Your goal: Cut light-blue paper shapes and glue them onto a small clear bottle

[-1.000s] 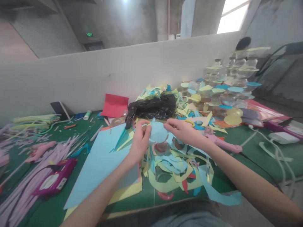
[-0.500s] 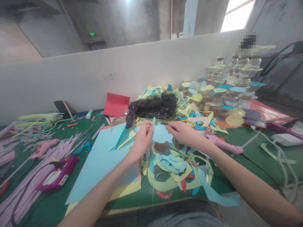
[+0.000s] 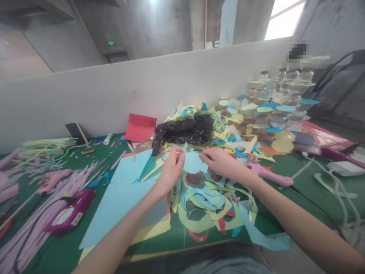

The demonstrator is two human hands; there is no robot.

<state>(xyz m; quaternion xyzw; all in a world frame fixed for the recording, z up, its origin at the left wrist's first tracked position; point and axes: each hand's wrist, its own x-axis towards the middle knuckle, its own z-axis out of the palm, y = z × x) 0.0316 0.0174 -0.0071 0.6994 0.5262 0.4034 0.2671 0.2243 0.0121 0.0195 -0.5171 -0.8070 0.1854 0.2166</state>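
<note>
A rounded piece of light blue paper [image 3: 194,163] lies over the top of a small clear container [image 3: 195,178]. At its left edge my left hand [image 3: 172,167] has its fingers bent in a pinch. My right hand [image 3: 221,163] pinches the paper's right edge between thumb and fingers. Curled paper offcuts [image 3: 207,198] in blue and pale yellow surround the container. Left of my left forearm is a stack of light blue sheets [image 3: 114,198]. Just right of my right wrist lies a pink glue gun [image 3: 270,176].
A black plastic bag [image 3: 185,127] sits behind my hands. Clear containers with paper discs [image 3: 265,109] are stacked at the back right. On the left are lilac strips [image 3: 54,201], a purple box [image 3: 71,211] and another pink glue gun [image 3: 54,180]. A white partition [image 3: 114,91] stands behind.
Both hands stay at the blue paper with almost no movement. The right fingers shift very slightly, and the view moves a little.
</note>
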